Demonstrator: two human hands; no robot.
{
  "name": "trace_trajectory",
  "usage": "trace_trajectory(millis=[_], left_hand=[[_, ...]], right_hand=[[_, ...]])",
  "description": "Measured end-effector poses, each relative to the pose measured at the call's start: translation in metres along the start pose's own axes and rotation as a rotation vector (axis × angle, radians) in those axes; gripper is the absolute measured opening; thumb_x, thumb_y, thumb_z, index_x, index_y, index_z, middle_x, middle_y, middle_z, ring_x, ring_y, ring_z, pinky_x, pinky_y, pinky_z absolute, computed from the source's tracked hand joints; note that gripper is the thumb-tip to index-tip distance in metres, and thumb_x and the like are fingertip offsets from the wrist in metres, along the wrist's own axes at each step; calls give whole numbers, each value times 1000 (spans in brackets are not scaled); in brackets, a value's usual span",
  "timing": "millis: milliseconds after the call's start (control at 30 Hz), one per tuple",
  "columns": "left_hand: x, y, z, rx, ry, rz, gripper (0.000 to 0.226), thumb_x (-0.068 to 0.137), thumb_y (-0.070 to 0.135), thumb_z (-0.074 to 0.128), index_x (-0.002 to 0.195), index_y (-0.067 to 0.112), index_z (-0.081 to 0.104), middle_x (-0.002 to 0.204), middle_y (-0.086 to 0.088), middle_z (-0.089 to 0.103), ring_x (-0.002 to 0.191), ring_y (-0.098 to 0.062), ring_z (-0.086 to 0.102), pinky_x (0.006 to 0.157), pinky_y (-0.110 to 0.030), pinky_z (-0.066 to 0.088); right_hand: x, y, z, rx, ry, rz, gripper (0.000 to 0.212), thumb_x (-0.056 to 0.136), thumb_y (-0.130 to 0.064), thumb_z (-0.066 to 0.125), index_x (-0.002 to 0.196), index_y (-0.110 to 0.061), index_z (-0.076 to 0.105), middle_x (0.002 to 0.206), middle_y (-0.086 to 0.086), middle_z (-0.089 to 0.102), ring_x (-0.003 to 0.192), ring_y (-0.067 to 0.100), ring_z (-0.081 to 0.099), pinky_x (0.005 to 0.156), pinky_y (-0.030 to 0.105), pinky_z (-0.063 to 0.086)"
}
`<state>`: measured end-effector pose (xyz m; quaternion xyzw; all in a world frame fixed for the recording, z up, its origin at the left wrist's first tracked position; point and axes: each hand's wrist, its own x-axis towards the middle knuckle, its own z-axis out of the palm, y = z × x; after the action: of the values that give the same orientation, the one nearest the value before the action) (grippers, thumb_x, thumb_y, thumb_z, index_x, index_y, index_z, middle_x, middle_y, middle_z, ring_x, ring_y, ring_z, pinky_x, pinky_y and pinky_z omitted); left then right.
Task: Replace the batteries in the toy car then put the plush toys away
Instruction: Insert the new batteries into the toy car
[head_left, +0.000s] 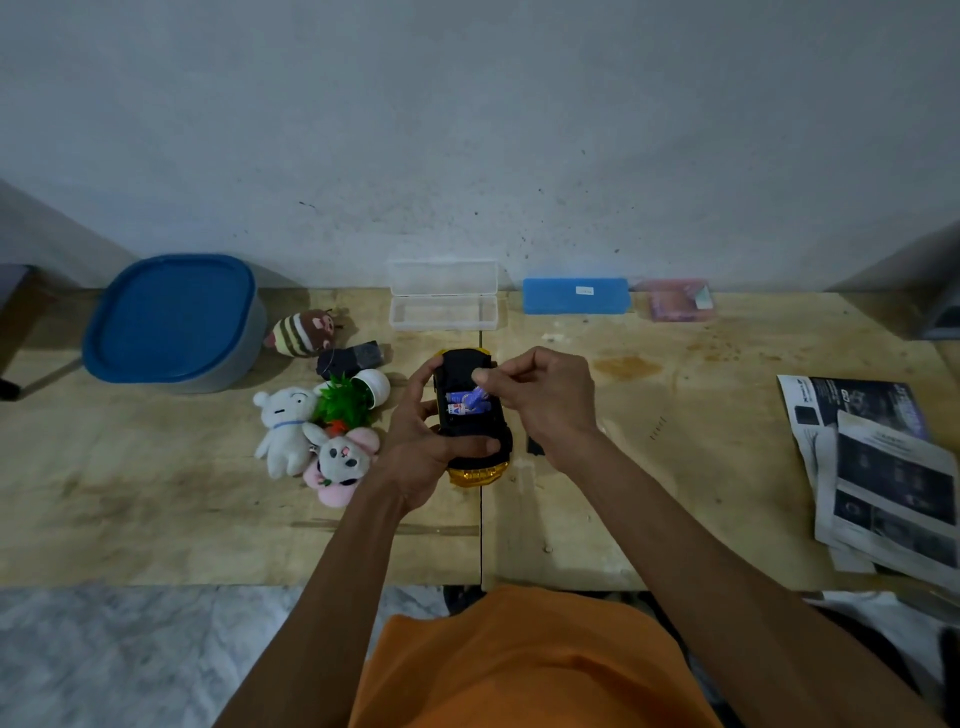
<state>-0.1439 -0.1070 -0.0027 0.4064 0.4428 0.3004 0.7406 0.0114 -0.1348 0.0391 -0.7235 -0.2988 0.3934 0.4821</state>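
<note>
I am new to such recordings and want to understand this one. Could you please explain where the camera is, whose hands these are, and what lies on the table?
There is one picture, taken by a wide-angle camera worn on a person's head, looking down at the person's own two bare hands. No robot is here. The left hand grips an upside-down toy car, yellow with a black underside. The right hand pinches a blue battery at the open battery bay. On the wooden table lie three plush toys, a small fake plant, a blue-lidded container, an open clear case, a blue case and printed papers.
</note>
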Motion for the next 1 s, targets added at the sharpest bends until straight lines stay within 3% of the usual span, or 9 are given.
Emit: trace_trajectory(millis=[100,300,400,533,667,800,900,1000], left_hand=[[0,-1,-1,-27,7,13,122,42,-11,89,145,36,44,137,-17,51,115,-39,64,86,-54,59],[5,-1,-10,-101,-1,26,124,40,-4,93,146,37,43,140,-19,53,115,-39,66,86,-54,58],[6,0,-12,-105,-27,30,125,42,-6,93,147,38,42,142,-21,52,115,-40,66,84,-51,58],[6,-2,-11,-90,-36,39,126,41,-5,93,148,37,41,141,-22,53,113,-39,67,82,-49,58],[5,-3,-12,-82,-41,47,127,40,-4,92,148,36,39,140,-21,53,114,-39,66,83,-49,58],[4,-3,-10,-60,-42,70,125,40,-4,93,147,36,42,142,-19,52,115,-41,65,85,-55,58],[4,-4,-10,-35,-41,75,123,39,-2,95,145,38,46,143,-19,50,120,-43,61,89,-61,56],[3,-7,-8,-28,-52,75,123,39,-2,94,145,38,46,144,-19,49,121,-43,60,86,-59,57]], right_hand=[[-7,4,2,-55,-14,-77,20,67,-22,92,69,-17,72,73,-1,76,72,12,74,73,38,63],[-12,12,10,-159,42,-183,20,72,-28,89,73,-15,73,74,-5,72,72,9,69,70,33,58],[-12,20,12,-236,76,-214,24,71,-37,87,71,-20,71,85,-3,67,88,13,62,79,31,51],[-14,25,19,-247,86,-171,27,70,-38,87,67,-22,66,95,2,61,103,19,56,78,28,46],[-8,22,17,-234,27,-112,28,67,-36,90,69,-15,72,95,2,63,98,14,57,77,23,46],[1,19,16,-183,-23,-7,32,57,-34,96,65,-13,73,81,4,72,82,16,70,75,36,60],[4,19,11,-200,-18,-16,37,53,-33,98,67,-12,70,81,0,68,83,12,63,71,29,55],[4,22,7,-196,-16,-63,39,53,-32,98,74,-14,70,83,-2,64,81,9,54,68,22,45]])
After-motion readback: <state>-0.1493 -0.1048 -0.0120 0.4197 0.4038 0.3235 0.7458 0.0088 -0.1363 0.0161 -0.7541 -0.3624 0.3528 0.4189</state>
